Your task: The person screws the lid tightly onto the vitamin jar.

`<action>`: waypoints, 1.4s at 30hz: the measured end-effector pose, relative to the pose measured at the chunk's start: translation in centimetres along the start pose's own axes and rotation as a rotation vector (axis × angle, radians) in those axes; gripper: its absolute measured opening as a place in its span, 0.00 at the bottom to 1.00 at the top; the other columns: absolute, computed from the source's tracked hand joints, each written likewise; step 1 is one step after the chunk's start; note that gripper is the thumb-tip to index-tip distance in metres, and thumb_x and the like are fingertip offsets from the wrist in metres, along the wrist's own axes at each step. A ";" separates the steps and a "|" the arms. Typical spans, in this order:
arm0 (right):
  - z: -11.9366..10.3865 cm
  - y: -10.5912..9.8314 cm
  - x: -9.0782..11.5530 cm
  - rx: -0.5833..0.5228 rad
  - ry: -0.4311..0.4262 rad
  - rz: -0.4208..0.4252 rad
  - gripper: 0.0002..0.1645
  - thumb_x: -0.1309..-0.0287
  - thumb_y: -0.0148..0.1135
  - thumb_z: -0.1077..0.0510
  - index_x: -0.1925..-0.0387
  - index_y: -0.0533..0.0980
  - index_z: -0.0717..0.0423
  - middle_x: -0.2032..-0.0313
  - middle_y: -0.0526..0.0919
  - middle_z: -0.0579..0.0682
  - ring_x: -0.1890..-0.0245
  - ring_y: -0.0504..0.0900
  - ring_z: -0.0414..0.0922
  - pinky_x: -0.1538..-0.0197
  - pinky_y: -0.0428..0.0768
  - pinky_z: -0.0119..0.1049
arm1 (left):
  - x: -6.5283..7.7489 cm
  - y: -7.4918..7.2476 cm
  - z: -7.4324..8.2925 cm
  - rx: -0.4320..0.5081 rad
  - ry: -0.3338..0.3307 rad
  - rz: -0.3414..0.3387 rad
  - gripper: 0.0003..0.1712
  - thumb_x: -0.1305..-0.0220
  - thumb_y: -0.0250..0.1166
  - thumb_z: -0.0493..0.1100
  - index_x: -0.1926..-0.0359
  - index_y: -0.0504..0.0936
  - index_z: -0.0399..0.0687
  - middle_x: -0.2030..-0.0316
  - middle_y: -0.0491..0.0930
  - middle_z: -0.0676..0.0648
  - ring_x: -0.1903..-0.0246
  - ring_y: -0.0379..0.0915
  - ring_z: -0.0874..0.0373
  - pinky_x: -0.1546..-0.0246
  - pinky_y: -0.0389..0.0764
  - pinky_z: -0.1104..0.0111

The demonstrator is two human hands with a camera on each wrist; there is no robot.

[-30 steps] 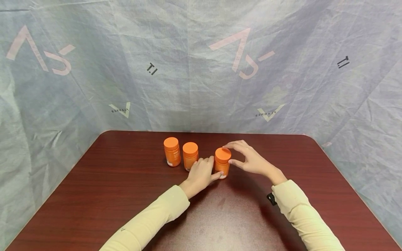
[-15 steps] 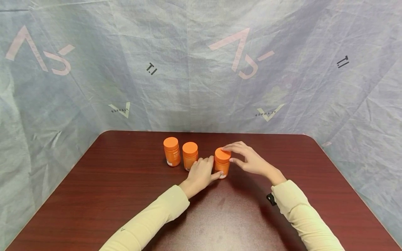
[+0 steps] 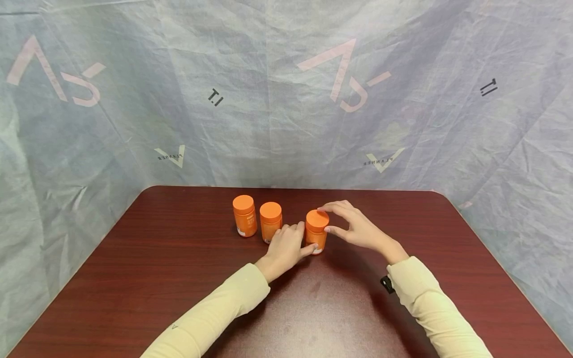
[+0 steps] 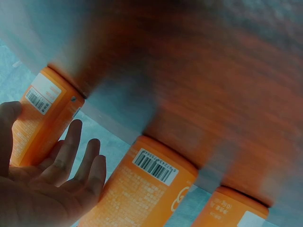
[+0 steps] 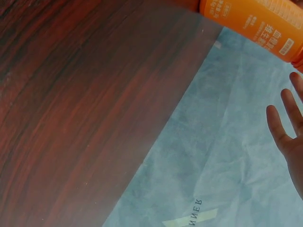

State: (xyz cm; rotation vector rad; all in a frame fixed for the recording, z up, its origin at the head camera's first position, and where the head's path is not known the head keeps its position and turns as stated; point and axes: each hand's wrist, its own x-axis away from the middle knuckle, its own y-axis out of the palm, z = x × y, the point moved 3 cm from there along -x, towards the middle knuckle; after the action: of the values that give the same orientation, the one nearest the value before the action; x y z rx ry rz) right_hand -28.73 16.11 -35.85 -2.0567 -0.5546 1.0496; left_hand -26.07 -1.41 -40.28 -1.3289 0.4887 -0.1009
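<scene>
An orange screw-cap bottle (image 3: 317,239) stands upright on the dark red wooden table (image 3: 170,278), rightmost of three alike. My left hand (image 3: 286,247) grips its body low down, thumb on the near side; in the left wrist view the thumb and fingers lie on either side of this bottle (image 4: 40,118). On its orange lid (image 3: 317,219), my right hand (image 3: 360,229) pinches with the thumb at the near right edge and a finger at the far rim. In the right wrist view, other fingers of the right hand (image 5: 296,151) stretch out beside the bottle (image 5: 260,23).
Just left of my left hand stands the middle orange bottle (image 3: 270,221), partly hidden by its knuckles. Farther left is another orange bottle (image 3: 244,216), lid on. A grey-blue cloth backdrop (image 3: 277,124) hangs behind the table's far edge.
The right fingertips shift slightly on the lid: half a second ago a finger lay farther over its top, and now it is back at the rim. Left hand and bottles stay in place.
</scene>
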 end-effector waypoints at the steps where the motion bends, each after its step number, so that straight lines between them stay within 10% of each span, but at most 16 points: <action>1: 0.0 0.0 0.0 0.001 -0.007 -0.009 0.27 0.50 0.66 0.59 0.46 0.72 0.56 0.48 0.76 0.48 0.46 0.69 0.44 0.44 0.65 0.43 | 0.0 0.0 0.0 0.000 -0.001 0.001 0.32 0.46 0.59 0.64 0.52 0.73 0.43 0.66 0.80 0.46 0.66 0.77 0.51 0.63 0.77 0.60; 42: 0.0 -0.1 -0.3 0.014 -0.024 -0.003 0.22 0.53 0.68 0.59 0.53 0.77 0.54 0.52 0.78 0.50 0.49 0.71 0.46 0.48 0.69 0.44 | -0.1 0.3 -0.1 0.000 -0.003 -0.012 0.32 0.45 0.59 0.65 0.53 0.73 0.43 0.66 0.80 0.46 0.66 0.76 0.51 0.62 0.77 0.60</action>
State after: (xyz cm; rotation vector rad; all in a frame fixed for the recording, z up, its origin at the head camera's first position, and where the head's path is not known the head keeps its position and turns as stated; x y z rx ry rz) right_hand -28.90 15.95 -35.65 -2.0329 -0.5606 1.0743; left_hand -26.23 -1.41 -40.53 -1.3319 0.4789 -0.1087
